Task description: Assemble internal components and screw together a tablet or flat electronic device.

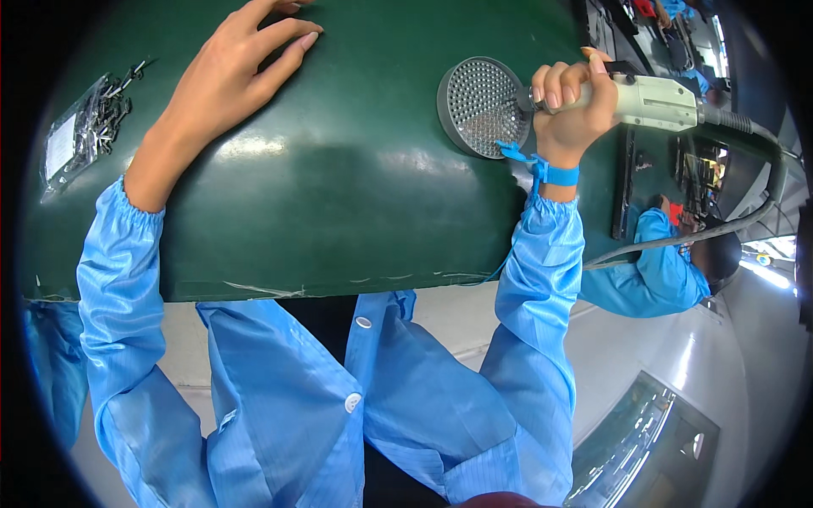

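Toward two o'clock in the view, above the green desk (pixel 339 224), the right hand (pixel 572 93) is wrapped around a pale handheld tool (pixel 656 103), whose long axis runs roughly from nine to three o'clock. Its round perforated head (pixel 484 106) sits at nine o'clock from that hand, just beside it; a grey cord (pixel 777 173) leaves at three and bends back toward five. Between nine and ten o'clock from the perforated head, well apart, is the left hand (pixel 229 72), fingers loosely bent and partly cut off, so I cannot tell whether it holds anything. The right hand is plainly nearer. A clear packet (pixel 76 140) of small dark parts lies at eight o'clock from the left hand.
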Motion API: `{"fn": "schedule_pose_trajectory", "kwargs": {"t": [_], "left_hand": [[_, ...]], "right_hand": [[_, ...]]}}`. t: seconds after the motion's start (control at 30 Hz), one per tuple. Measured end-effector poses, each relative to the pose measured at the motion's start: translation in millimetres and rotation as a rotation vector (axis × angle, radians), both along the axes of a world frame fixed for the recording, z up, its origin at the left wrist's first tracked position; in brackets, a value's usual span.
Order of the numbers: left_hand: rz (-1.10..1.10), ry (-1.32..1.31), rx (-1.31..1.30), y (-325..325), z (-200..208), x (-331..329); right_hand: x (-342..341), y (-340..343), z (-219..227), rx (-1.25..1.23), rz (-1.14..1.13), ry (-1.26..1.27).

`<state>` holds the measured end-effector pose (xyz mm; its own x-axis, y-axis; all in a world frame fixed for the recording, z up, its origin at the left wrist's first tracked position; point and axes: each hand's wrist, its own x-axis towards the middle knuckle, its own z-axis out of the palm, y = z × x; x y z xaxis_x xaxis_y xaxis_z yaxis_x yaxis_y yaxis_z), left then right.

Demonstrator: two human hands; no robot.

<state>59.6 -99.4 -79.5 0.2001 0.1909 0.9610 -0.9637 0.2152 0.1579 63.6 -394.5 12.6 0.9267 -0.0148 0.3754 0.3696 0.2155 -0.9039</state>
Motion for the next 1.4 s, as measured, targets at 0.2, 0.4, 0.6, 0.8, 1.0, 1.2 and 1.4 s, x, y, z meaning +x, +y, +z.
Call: {"fn": "schedule_pose_trajectory", "kwargs": {"t": [0.2, 0.4, 0.6, 0.8, 1.0, 1.2, 1.4], "left_hand": [[-0.063, 0.069, 0.030, -1.9, 2.0, -4.2], [0.630, 0.656, 1.131, 29.3, 69.1, -53.3], [0.609, 0.648, 1.115, 27.6, 68.6, -50.8], [0.612, 0.618, 1.163, 26.2, 73.3, -52.2], [0.526, 0.288, 1.129, 4.0, 63.2, -52.7], [0.432, 0.294, 1.291, -48.3, 60.1, -67.5], [0.526, 0.226, 1.397, -47.6, 63.6, -64.7]], "right_hand": [[1.1, -6.5, -4.8, -0.050, -0.043, 0.020], [3.6, -10.1, -5.4, -0.023, -0.022, 0.051], [9.1, -16.5, -8.3, -0.055, 0.008, 0.053], [2.1, -5.5, -3.0, -0.072, -0.069, 0.011], [-5.1, -3.4, 4.8, 0.043, -0.004, 0.030], [-12.9, 0.6, 31.1, 0.066, 0.048, -0.005], [-16.0, 1.1, 40.2, -0.031, 0.196, -0.052]]}}
